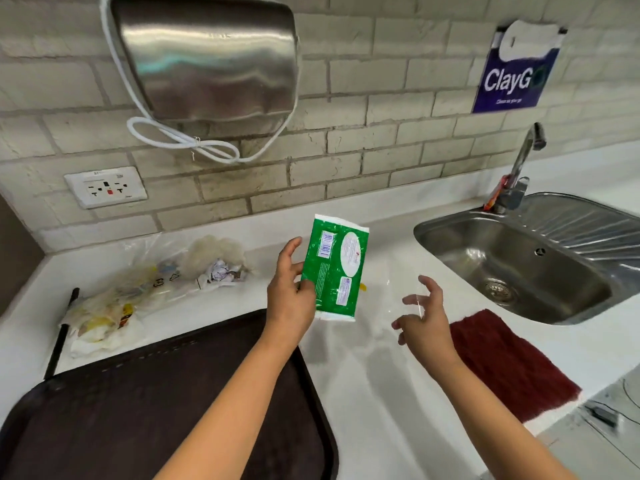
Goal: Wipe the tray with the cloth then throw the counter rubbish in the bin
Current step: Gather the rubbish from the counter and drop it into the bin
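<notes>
Left hand (290,299): raised at the end of an extended forearm, fingers and thumb curled to pinch the edge of a flat green plastic packet (333,271). Right hand (420,322): extended forward beside the left, fingers spread and loosely curved, nothing visibly grasped.

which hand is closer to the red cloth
Right. The right hand hovers open just left of the red cloth, almost at its edge. The left hand is farther left, above the tray's corner, gripping the green packet.

tray (138,410) cropped at frame edge, sign (516,69) small print blurred
</notes>
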`<state>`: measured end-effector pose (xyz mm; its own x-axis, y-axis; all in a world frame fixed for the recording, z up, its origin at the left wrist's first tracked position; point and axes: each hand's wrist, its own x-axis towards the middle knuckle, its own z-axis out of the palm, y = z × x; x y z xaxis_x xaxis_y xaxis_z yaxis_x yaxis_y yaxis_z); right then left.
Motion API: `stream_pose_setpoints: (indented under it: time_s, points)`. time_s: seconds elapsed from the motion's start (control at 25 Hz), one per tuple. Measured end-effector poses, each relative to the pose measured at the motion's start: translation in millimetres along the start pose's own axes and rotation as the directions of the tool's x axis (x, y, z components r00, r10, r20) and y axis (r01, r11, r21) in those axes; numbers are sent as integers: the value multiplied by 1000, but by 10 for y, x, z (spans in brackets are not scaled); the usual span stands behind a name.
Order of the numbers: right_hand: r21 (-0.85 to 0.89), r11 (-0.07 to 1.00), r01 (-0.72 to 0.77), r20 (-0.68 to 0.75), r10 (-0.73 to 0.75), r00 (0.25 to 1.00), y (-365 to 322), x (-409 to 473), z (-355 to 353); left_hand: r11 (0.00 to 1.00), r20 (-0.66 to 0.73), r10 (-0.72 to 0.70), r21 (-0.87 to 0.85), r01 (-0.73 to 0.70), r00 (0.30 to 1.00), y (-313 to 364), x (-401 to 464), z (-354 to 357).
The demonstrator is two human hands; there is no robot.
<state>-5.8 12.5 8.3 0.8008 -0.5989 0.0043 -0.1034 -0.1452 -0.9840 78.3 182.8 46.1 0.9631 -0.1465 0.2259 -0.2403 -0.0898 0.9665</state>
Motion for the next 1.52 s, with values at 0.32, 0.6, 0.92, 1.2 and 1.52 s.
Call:
stream_pose_setpoints:
  time_s: [0.32, 0.6, 0.92, 1.2, 1.52]
  points:
    - [-89, 923, 374, 166, -357, 919, 613, -551, -1015, 995, -145, -93, 25, 98, 985, 89, -1254, 704]
    - [-33, 910, 414, 193, -401, 896, 1364, -1310, -1866, 980, -190, -197, -29, 195, 962, -128, -2553, 1183]
    - [-160, 956, 244, 59, -238, 970, 2585, -2073, -2342, 917, 55, -348, 230, 327, 936, -1018, -3790, 1518]
    - [-458, 853, -251, 92, 327, 941, 3805, -2500, -2395, 744, 178, -616, 450, 493, 767, -1905, -4108, 1586]
    - [-662, 664, -347, 158, 576, 802, 4746, -2524, -2136, 591, 220, -750, 645, 484, 623, -3002, -4212, 1777]
